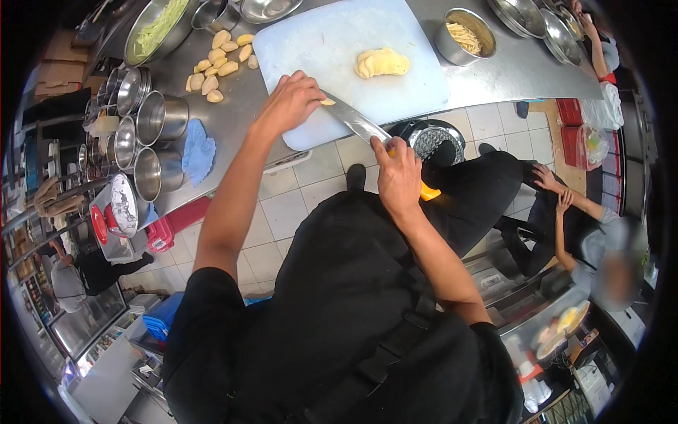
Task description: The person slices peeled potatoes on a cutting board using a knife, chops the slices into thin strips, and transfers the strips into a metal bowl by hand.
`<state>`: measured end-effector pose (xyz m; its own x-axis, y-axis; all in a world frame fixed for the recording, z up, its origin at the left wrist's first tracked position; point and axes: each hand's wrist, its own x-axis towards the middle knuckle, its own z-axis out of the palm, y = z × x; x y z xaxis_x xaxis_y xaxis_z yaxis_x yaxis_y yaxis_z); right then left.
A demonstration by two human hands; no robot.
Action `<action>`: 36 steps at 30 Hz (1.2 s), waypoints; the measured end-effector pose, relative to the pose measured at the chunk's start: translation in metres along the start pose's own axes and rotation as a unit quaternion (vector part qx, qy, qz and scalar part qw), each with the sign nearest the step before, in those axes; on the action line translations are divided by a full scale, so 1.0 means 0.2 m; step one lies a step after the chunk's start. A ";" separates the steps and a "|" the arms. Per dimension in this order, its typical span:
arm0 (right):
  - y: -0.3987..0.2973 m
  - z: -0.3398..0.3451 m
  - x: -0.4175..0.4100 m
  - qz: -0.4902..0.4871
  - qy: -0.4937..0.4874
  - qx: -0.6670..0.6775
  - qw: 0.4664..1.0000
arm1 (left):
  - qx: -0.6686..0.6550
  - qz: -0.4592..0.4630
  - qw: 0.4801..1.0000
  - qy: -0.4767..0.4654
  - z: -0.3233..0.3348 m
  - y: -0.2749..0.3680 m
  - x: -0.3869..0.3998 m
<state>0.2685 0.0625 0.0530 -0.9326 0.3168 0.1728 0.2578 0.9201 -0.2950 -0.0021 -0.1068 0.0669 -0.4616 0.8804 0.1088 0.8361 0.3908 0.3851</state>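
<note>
My right hand (398, 172) grips the yellow handle (430, 192) of a kitchen knife, whose broad steel blade (356, 121) points up and left over the white cutting board (339, 47). At the blade's tip, the fingertips of my left hand (292, 103) are on a small pale yellow slice (328, 102). An overlapping pile of thin yellow slices (382, 63) lies on the right part of the board. Left of the board, several peeled yellow root pieces (216, 62), possibly ginger, are scattered on the steel counter (233, 114).
A steel pot (440, 45) holding yellow strips (462, 38) stands right of the board. Shredded green vegetable (159, 29) fills a large bowl. Steel pots (172, 119) and a blue cloth (199, 152) line the left. A seated person (577, 233) is close on my right.
</note>
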 end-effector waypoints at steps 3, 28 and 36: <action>0.01 0.01 -0.01 -0.002 0.004 0.012 1.000 | 0.034 0.010 0.995 -0.090 -0.06 0.00 0.08; 0.06 0.03 -0.05 0.005 -0.006 0.052 0.999 | 0.045 0.166 0.982 -0.081 0.09 0.08 0.80; 0.06 0.01 -0.02 0.007 0.000 0.075 0.997 | -0.081 0.011 0.989 0.126 0.01 -0.05 0.58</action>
<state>0.2753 0.0711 0.0476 -0.9294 0.3288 0.1677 0.2298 0.8711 -0.4340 -0.0644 -0.0087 0.0743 -0.5196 0.7860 0.3351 0.7975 0.3053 0.5203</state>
